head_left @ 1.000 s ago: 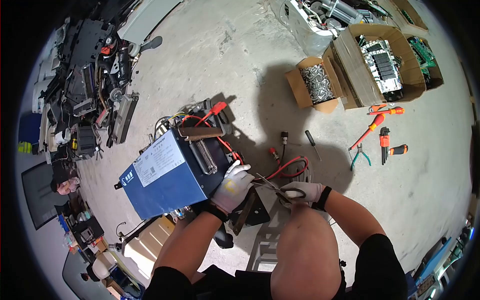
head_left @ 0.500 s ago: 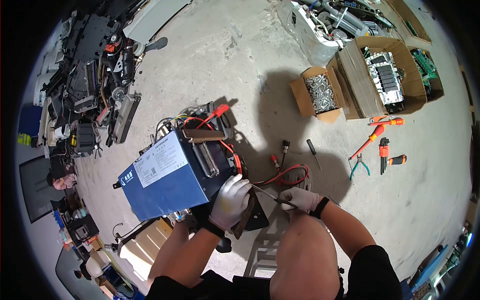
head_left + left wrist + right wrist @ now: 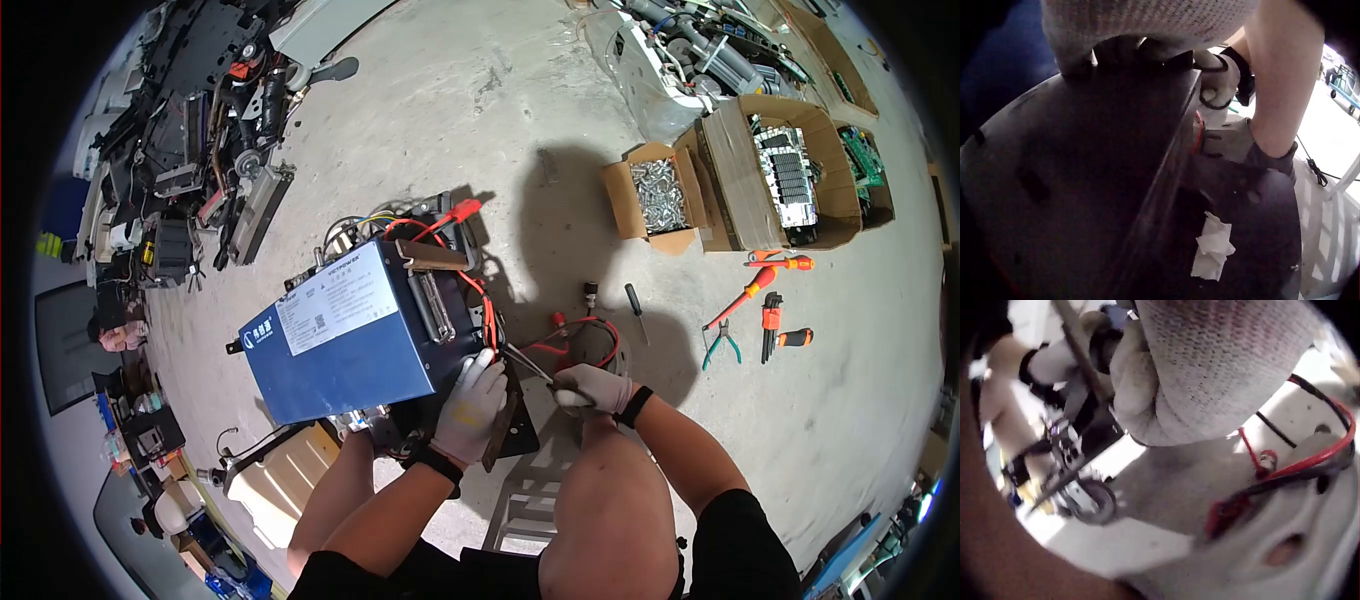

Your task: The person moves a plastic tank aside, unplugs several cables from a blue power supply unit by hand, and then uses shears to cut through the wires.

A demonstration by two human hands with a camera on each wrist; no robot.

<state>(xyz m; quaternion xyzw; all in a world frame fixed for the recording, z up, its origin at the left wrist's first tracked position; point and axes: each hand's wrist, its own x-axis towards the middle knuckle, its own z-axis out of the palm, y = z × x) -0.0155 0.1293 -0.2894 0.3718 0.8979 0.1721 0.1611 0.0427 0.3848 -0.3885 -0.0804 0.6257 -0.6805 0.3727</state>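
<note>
My gloved right hand point(image 3: 590, 388) holds a pair of scissors point(image 3: 528, 362) by the dark handles, the blades pointing left at the blue metal box point(image 3: 350, 350). Its curled fingers also fill the top of the right wrist view. At the box's right lower corner is my gloved left hand point(image 3: 468, 408), its fingertips at the lower end of a red cable point(image 3: 488, 310) and pinching it. In the left wrist view those fingers bend over the edge of a dark panel point(image 3: 1085, 137). A label point(image 3: 335, 300) covers part of the box; a brown metal bracket point(image 3: 430, 255) is on its end.
A looped red-black cable point(image 3: 610, 335) lies between my right hand and a black screwdriver point(image 3: 637, 312). To the right are green-handled pliers point(image 3: 722, 345), orange screwdrivers point(image 3: 750, 290) and a hex key set point(image 3: 771, 325). Beyond stands a carton of screws point(image 3: 615, 190); scrap parts point(image 3: 190, 180) pile up left.
The scissors blades stood apart a second ago; now they are closer together and up at the cable by the box. My left hand has moved from the box corner to the cable end.
</note>
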